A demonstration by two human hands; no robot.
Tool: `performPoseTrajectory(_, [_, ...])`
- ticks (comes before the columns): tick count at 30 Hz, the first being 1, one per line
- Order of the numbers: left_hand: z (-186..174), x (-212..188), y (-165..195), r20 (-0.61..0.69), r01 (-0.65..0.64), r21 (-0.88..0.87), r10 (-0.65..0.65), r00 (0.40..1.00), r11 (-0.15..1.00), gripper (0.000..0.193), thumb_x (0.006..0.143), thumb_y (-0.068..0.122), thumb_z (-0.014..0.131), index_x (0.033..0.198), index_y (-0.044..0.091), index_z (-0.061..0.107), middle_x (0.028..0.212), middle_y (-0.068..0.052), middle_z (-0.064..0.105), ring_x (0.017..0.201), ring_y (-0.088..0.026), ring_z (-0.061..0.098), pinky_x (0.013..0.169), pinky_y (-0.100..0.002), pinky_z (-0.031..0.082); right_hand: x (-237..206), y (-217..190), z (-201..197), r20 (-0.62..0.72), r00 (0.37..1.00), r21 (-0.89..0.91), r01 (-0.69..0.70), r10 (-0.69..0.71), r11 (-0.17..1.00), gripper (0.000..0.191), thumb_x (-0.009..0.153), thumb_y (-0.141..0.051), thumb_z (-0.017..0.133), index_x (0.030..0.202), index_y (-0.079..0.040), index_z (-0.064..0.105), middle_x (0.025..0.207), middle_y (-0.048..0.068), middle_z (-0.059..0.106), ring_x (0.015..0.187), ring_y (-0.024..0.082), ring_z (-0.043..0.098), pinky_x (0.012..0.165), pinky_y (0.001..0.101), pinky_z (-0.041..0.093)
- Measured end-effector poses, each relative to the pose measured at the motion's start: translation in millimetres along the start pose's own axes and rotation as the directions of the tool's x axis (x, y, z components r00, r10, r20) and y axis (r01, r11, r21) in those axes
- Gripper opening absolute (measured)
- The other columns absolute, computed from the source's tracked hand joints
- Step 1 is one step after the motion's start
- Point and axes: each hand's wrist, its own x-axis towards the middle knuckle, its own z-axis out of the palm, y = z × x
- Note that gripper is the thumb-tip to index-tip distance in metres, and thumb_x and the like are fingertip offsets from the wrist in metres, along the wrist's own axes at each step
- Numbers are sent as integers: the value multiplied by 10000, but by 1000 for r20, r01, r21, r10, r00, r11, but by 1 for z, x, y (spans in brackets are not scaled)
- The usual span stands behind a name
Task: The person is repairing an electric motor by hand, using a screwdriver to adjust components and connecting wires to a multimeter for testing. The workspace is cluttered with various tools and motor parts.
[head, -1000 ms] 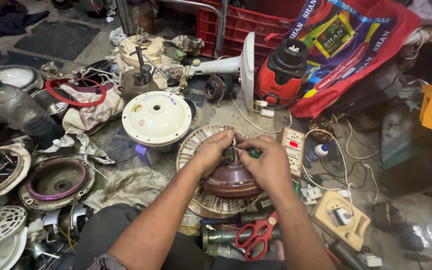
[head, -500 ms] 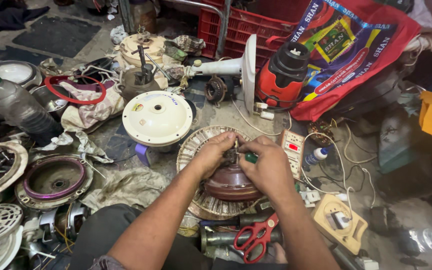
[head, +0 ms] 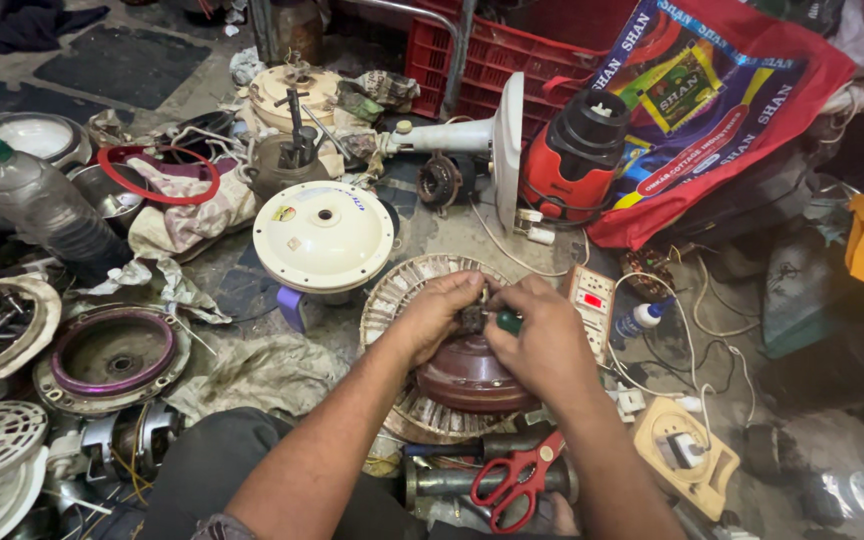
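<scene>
Brown motor dome sits on the round ribbed fan part on the floor, so it stays steady; left hand pinches its top at 12 o'clock, right hand grips a green-handled tool there

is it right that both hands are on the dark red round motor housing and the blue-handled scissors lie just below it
Not quite. The head view shows the scissors have red handles, not blue. Both the left hand and right hand are at the dark red round motor housing, scissors just below.
</scene>
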Motion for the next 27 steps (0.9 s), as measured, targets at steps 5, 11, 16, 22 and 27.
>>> performPoseTrajectory(5, [-3, 2, 1, -12, 71, 40, -70, 997, 997, 342, 1038, 407, 539, 1176, 136, 695, 1092, 7, 714, 1006, -120, 649, 910, -343, 517, 3, 6, 2, -7, 1000, 84, 25, -25, 996, 190, 777, -132, 762, 954, -64, 751, 912, 125, 677, 866, 310, 683, 790, 385, 542])
performPoseTrajectory(11, [-6, 2, 3, 22, 78, 25, -79, 997, 997, 360, 1036, 418, 556, 1220, 143, 696, 1139, -11, 702, 1059, -153, 632, 954, -388, 495, 4, 4, 2, 36, 999, -3, -3, 3, 1000, 218, 759, -135, 783, 968, -75, 766, 914, 133, 669, 861, 322, 677, 782, 402, 538])
performPoseTrajectory(16, [-9, 4, 5, 30, 118, 21, -118, 993, 993, 363, 1015, 420, 562, 1234, 156, 681, 1149, -3, 704, 1071, -150, 639, 956, -391, 502, 6, 1, -1, 70, 997, 25, 12, -14, 1000, 218, 774, -138, 780, 984, -78, 766, 924, 122, 676, 874, 318, 683, 788, 408, 540])
performPoseTrajectory(22, [-15, 7, 2, 121, 128, -34, -123, 985, 991, 364, 1016, 416, 587, 1257, 155, 669, 1160, -14, 703, 1076, -157, 655, 970, -383, 508, 7, -6, 1, 87, 995, -122, -45, 56, 992, 315, 735, -129, 799, 1042, -74, 753, 987, 155, 653, 868, 364, 669, 774, 451, 538])
performPoseTrajectory(27, [-19, 10, -2, 131, 127, -50, -120, 984, 991, 368, 1012, 412, 595, 1262, 151, 662, 1161, -20, 710, 1067, -158, 670, 960, -385, 525, 6, -7, -1, 65, 998, -64, 27, -23, 998, 271, 746, -128, 790, 1005, -62, 745, 963, 148, 657, 880, 361, 679, 784, 445, 550])
